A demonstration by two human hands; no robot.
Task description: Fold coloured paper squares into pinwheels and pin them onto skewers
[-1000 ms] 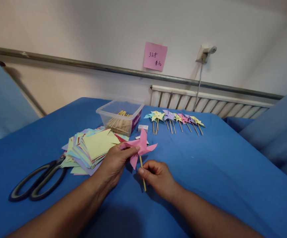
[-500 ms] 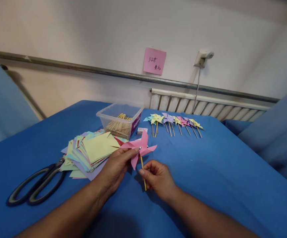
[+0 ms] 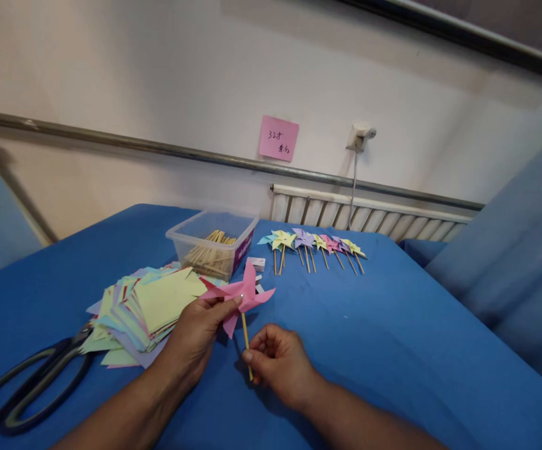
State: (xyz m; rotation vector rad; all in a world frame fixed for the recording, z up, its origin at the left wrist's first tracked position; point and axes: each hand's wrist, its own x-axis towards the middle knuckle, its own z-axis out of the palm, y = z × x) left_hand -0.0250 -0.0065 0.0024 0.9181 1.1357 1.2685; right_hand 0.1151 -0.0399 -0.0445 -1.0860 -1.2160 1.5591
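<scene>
A pink paper pinwheel with a pin at its centre stands on a thin wooden stick. My left hand is closed on the paper near the pin, thumb in front. Lower down, my right hand pinches the stick close to its bottom end. Left of the pinwheel lies a loose stack of coloured paper squares, yellow on top. Beside the stack rest large dark-handled scissors, partly cut off by the frame edge.
Behind the stack is a clear plastic box of wooden sticks, with a small white box next to it. Several finished pinwheels lie in a row at the back. A blue cloth covers the table. A radiator runs along the wall.
The view has shifted, so everything sits further left and lower. Both hands keep their hold on the pinwheel, with little other change.
</scene>
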